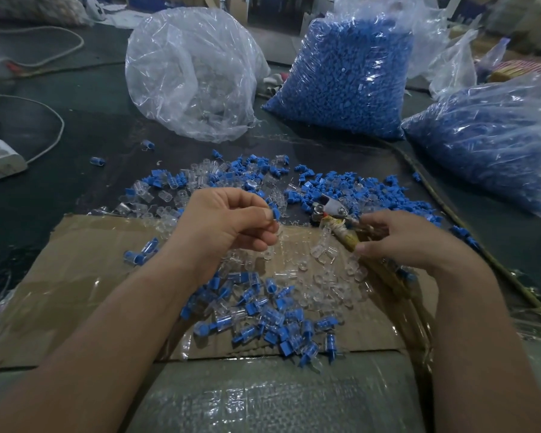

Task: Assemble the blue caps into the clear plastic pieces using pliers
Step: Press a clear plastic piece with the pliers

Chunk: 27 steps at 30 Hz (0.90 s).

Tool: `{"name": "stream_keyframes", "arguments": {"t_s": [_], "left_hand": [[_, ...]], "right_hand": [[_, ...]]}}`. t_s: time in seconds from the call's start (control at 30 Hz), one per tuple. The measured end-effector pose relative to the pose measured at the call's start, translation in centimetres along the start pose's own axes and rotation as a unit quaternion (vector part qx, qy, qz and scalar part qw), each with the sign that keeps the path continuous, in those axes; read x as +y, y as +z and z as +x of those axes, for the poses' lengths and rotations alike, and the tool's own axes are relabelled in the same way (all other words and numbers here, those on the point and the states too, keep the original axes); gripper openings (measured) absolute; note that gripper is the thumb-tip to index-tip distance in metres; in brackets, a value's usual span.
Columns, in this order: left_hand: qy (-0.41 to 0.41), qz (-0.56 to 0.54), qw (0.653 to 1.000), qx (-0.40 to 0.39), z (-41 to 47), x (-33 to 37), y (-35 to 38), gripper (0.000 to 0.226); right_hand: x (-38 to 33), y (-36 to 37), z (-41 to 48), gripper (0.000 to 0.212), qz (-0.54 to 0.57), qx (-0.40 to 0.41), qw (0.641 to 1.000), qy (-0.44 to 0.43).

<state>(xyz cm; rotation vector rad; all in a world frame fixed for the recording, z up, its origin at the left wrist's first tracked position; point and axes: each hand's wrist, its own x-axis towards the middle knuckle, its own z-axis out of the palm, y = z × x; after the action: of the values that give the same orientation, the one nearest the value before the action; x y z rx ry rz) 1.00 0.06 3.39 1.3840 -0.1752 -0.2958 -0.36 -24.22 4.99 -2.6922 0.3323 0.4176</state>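
One blue cap (276,213), pinched in the left hand (228,220), sits near the nose of the pliers (330,208) (the right hand (409,242) grips their handles), which points toward it.

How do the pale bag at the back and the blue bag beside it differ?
Contents: the pale bag holds clear pieces, the blue bag blue caps. Fill: the pale bag is mostly air, contents sitting low; the blue bag is packed full. Both are see-through plastic on the table.

place: workshop/factory floor | evidence: bulk bags of blue caps (344,76), cardboard work surface (75,276), stacked cartons behind
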Motion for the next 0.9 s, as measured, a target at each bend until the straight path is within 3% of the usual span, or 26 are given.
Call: {"name": "stream_keyframes", "arguments": {"t_s": [0.2,0.33,0.5,0.57,0.77,0.9], "left_hand": [[-0.007,0.005,1.000,0.001,0.1,0.0,0.0,0.012],[-0.004,0.004,1.000,-0.004,0.0,-0.1,0.1,0.015],[-0.004,-0.006,1.000,-0.002,0.1,-0.2,0.0,0.011],[-0.003,-0.010,1.000,-0.005,0.1,-0.2,0.0,0.003],[0.003,-0.029,1.000,-0.003,0.2,-0.4,0.0,0.007],[0.013,-0.042,0.999,0.006,0.3,-0.7,0.1,0.008]], "right_hand": [[-0.8,0.4,0.1,0.054,-0.031,-0.031,0.999,0.018],[-1.3,1.1,0.5,0.057,-0.033,0.041,0.998,0.027],[-1.1,1.2,0.8,0.080,0.024,0.112,0.993,0.002],[-1.0,1.0,0.6,0.077,0.054,0.138,0.989,-0.013],[-1.6,1.1,0.0,0.056,0.126,0.257,0.950,-0.127],[-2.2,1.6,-0.1,0.056,0.135,0.307,0.927,-0.166]]}}
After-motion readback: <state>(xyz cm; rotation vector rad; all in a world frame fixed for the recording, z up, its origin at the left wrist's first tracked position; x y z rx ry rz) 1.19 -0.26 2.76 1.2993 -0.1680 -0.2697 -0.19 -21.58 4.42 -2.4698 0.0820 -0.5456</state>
